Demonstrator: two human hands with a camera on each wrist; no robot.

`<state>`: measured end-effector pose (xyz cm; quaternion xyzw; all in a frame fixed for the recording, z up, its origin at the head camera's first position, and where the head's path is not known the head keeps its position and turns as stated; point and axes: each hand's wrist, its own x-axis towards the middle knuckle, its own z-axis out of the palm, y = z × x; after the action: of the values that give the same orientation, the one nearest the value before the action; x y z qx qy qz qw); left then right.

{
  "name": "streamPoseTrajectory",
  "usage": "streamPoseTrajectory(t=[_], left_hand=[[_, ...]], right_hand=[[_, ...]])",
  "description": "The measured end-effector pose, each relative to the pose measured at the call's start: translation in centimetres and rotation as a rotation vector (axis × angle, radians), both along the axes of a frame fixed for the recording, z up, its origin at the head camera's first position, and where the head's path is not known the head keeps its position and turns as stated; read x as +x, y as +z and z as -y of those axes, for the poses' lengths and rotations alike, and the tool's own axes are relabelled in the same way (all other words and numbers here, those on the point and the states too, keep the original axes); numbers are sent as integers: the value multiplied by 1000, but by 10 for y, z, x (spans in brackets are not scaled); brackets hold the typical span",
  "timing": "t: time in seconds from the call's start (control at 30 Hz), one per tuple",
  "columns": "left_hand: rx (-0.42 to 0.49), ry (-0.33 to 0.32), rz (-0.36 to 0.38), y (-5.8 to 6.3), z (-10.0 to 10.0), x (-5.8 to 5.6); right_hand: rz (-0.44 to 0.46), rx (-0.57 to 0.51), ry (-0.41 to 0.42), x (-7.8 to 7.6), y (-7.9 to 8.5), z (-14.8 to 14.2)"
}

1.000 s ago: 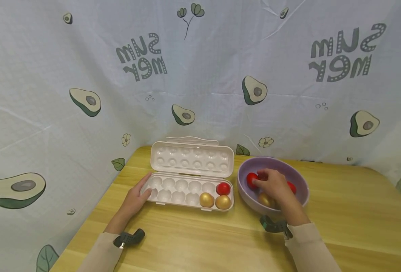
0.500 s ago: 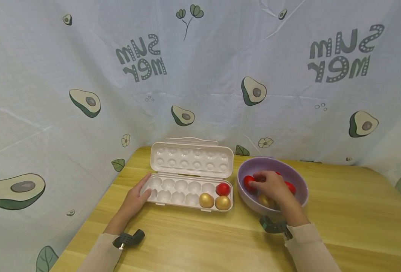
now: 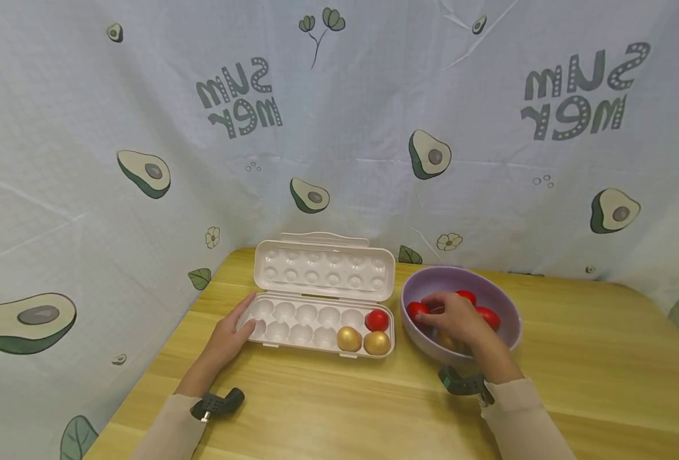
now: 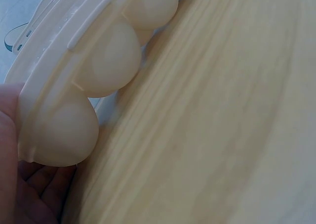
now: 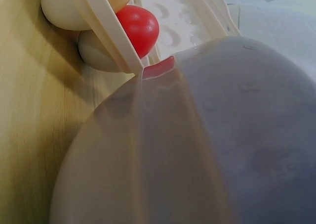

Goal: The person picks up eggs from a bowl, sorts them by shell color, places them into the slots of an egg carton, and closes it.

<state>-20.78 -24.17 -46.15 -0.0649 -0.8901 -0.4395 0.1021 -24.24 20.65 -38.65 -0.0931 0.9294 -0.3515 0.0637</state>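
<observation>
A cream plastic egg box [image 3: 302,332] lies open on the wooden table, a red egg [image 3: 376,320] and two golden eggs [image 3: 349,339] in cups at its right end. At the left end my left hand [image 3: 228,337] grips it, thumb along the rim and fingers curled under the cups in the left wrist view. My right hand [image 3: 457,317] is inside the purple bowl [image 3: 509,303], pinching a red egg [image 3: 417,312] against the left wall; its fingertips are partly hidden. More red eggs [image 3: 488,317] and something golden, mostly covered by the hand, lie in the bowl.
The box's lid [image 3: 325,271] stands raised behind it, close to a white curtain [image 3: 368,185] printed with avocados. In the right wrist view the bowl's outer wall [image 5: 163,159] fills most of the picture, right beside the egg box. Wooden tabletop [image 3: 328,402] extends in front.
My right hand has shifted slightly left and down inside the bowl, and the red egg at its fingertips has moved with it. More of the other red eggs shows. My left hand stays put.
</observation>
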Motion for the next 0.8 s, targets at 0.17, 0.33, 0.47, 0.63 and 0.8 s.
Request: streamPoseTrajectory(t=[0.17, 0.33, 0.47, 0.63, 0.8], left_hand=[[-1, 5, 7, 1, -1, 1], [-8, 8, 18, 1, 0, 1], [-8, 10, 19, 0, 0, 0], [-2, 8, 23, -1, 0, 0], [-1, 5, 12, 0, 0, 0]], right_hand=[[-6, 8, 40, 1, 0, 0], [10, 24, 65, 1, -1, 1], [21, 29, 59, 2, -2, 1], [11, 40, 71, 3, -3, 1], [-30, 61, 96, 2, -4, 2]])
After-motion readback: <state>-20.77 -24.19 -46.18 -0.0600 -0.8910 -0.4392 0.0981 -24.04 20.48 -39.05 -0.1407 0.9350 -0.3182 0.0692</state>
